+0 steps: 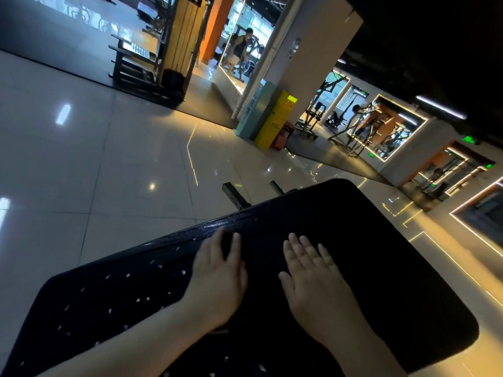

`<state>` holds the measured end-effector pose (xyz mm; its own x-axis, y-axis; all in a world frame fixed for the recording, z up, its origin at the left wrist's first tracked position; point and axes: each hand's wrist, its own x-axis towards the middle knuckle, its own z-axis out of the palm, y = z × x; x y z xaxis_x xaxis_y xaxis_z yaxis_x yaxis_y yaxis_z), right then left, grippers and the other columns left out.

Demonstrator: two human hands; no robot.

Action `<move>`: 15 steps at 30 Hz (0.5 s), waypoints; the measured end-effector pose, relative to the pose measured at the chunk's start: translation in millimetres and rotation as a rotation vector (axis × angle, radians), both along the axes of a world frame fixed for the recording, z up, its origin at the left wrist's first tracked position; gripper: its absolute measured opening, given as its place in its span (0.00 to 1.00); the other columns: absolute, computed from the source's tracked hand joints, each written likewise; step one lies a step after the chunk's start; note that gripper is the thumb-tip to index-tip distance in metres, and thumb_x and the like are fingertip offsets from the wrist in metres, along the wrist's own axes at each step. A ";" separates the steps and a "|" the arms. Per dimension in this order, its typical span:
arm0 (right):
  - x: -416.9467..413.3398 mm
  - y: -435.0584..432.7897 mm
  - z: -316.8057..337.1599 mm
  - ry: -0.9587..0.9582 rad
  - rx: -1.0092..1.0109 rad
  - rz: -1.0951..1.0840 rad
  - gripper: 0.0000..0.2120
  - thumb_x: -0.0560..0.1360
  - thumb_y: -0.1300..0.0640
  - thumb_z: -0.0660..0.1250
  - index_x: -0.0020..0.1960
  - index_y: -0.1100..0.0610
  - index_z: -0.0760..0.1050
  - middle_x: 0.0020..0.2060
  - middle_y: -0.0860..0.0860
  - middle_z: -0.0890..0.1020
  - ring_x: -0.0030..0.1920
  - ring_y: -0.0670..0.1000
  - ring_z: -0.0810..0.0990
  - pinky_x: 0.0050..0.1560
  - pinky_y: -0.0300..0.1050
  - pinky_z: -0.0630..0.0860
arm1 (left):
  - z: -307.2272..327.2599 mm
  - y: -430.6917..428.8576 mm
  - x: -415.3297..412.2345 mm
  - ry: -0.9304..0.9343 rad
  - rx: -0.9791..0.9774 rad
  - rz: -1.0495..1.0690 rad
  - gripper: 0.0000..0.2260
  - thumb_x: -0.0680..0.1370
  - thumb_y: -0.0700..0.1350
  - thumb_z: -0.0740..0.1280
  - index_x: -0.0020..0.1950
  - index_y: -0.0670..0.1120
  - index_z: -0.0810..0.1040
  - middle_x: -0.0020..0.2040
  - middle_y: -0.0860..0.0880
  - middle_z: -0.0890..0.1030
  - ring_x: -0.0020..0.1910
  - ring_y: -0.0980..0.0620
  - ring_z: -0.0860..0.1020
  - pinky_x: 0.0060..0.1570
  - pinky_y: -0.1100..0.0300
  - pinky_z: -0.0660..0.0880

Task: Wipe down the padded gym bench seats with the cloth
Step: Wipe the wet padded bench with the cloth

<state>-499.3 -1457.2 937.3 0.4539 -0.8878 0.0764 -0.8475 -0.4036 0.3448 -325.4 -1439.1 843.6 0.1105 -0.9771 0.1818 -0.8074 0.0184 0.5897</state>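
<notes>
A wide black padded bench seat [114,300] fills the lower half of the head view. Its left part is glossy and dotted with small white specks or droplets. My left hand [217,276] lies flat on the pad near its far edge, fingers straight. My right hand [313,276] lies flat beside it, fingers spread. The surface under and to the right of both hands looks matte and dark. I cannot tell a cloth apart from the pad there.
Two metal frame stubs [234,197] stick out beyond the bench's far edge. Glossy floor tiles [95,159] lie to the left. A yellow cabinet [275,121] stands against a pillar. A weight rack [152,58], gym machines [353,131] and a distant person [239,50] are farther off.
</notes>
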 end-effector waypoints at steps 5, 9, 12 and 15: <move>1.1 1.0 -6.4 0.024 -0.051 -0.037 0.29 0.79 0.45 0.52 0.73 0.59 0.71 0.73 0.55 0.72 0.74 0.54 0.70 0.71 0.54 0.56 | 30.2 -45.2 -15.6 0.191 0.206 0.143 0.27 0.85 0.55 0.46 0.81 0.45 0.48 0.80 0.40 0.47 0.78 0.40 0.48 0.75 0.46 0.49; -3.4 2.6 -14.1 0.007 -0.151 0.020 0.28 0.78 0.47 0.54 0.71 0.61 0.74 0.71 0.56 0.75 0.71 0.55 0.73 0.68 0.55 0.60 | 19.1 -25.9 -18.8 0.261 -0.002 -0.028 0.28 0.85 0.55 0.47 0.82 0.49 0.42 0.81 0.52 0.40 0.80 0.51 0.41 0.76 0.58 0.39; -5.5 -1.8 -17.9 0.011 -0.218 0.056 0.28 0.78 0.47 0.55 0.71 0.61 0.74 0.71 0.56 0.74 0.71 0.55 0.73 0.68 0.55 0.60 | -14.3 0.0 9.5 0.278 -0.169 -0.162 0.27 0.82 0.55 0.49 0.81 0.56 0.47 0.80 0.63 0.41 0.78 0.65 0.40 0.74 0.66 0.38; -5.7 -4.6 -21.6 -0.008 -0.253 0.074 0.28 0.77 0.47 0.55 0.70 0.61 0.74 0.71 0.56 0.75 0.71 0.55 0.73 0.67 0.55 0.61 | -32.8 -8.7 24.8 0.354 -0.131 -0.115 0.27 0.83 0.52 0.53 0.81 0.56 0.49 0.80 0.62 0.43 0.78 0.65 0.40 0.78 0.58 0.43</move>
<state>-504.9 -1461.8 915.7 0.5150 -0.8048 0.2952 -0.8221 -0.3662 0.4359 -300.5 -1447.8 810.8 0.0801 -0.9577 0.2765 -0.5428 0.1907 0.8179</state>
